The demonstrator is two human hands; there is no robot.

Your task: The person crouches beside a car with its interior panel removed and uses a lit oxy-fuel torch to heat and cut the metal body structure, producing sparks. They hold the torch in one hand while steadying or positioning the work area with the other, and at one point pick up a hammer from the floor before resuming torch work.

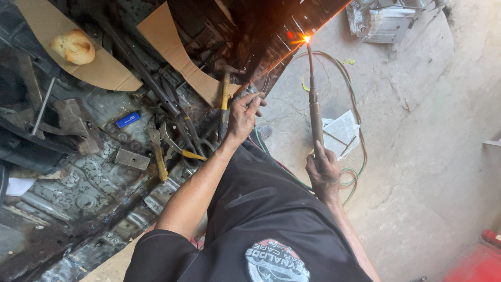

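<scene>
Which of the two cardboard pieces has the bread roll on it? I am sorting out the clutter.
The large cardboard piece at upper left carries the bread roll; the narrower curved piece to its right is bare.

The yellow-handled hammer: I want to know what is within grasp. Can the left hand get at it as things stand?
Probably yes. The left hand rests right beside the yellow-handled hammer, with nothing between them. Its fingers seem to pinch a thin rod, which would have to go first.
</scene>
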